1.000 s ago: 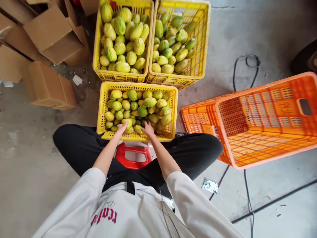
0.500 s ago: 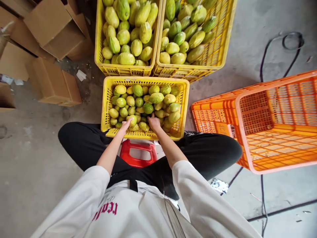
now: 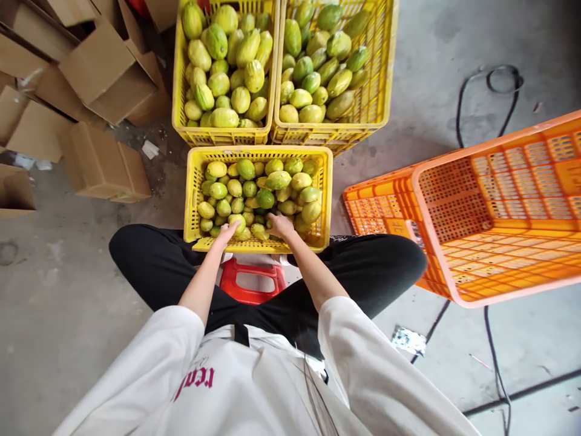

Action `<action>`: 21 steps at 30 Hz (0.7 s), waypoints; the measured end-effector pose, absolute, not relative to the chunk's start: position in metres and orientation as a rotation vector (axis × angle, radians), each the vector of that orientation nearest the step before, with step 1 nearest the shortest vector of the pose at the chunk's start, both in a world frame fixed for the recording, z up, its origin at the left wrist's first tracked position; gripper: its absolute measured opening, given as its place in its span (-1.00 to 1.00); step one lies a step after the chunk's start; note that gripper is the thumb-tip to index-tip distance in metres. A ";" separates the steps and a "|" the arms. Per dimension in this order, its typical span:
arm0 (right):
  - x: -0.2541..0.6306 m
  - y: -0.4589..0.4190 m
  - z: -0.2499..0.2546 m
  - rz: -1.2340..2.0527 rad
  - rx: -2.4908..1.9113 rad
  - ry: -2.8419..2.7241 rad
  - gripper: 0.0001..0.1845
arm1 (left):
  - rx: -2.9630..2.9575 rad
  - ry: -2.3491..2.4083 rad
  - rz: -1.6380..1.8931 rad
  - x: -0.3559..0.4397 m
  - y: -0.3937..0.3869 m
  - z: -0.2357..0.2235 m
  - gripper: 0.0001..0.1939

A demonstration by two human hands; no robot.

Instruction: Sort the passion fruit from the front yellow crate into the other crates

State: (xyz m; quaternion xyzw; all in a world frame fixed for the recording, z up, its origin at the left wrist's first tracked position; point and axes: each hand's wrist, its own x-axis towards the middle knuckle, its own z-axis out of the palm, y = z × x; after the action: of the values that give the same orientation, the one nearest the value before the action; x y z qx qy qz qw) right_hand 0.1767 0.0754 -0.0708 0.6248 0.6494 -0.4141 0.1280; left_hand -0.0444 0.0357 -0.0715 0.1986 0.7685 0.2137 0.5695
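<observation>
A shallow yellow crate [image 3: 325, 200] stands in front of me, filled with yellow-green papayas of small size. Near its front edge, my left hand [image 3: 227, 232] is closed around the side of a yellow-green papaya [image 3: 236, 222], thumb on top. My right hand [image 3: 280, 226] reaches into the fruit right of the middle. Its fingertips are hidden among the papayas, beside a dark gap in the pile. A greener papaya [image 3: 265, 198] lies just beyond that hand.
Two deeper yellow crates [image 3: 227, 134] [image 3: 380, 115] of larger papayas stand behind. An orange crate [image 3: 431, 242] lies at the right, with a black cable [image 3: 459, 115] beyond it. Cardboard boxes [image 3: 104, 163] are heaped at the left. A red stool [image 3: 229, 280] shows between my knees.
The view has shifted slightly, so the crates at the back and right appear further left. Both hands stay at the same places in the fruit, with little visible movement.
</observation>
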 end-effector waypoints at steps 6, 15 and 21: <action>0.185 0.059 -0.068 -1.615 2.341 1.639 -0.55 | 0.242 1.838 0.674 -0.045 0.033 -0.038 -0.36; 0.149 0.070 -0.011 -2.878 2.537 0.921 -0.69 | 0.078 1.339 0.934 -0.035 0.029 0.021 -0.71; 0.157 0.053 0.048 -3.769 1.685 0.090 -0.80 | 0.162 1.028 1.057 -0.027 0.016 0.061 -0.71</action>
State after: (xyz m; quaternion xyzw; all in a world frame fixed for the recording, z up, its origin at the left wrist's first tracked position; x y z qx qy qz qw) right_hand 0.1572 0.0527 0.0480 0.3593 0.0192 -0.8035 -0.4743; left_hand -0.0268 0.0156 0.0609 0.0736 0.4680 0.4815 0.7374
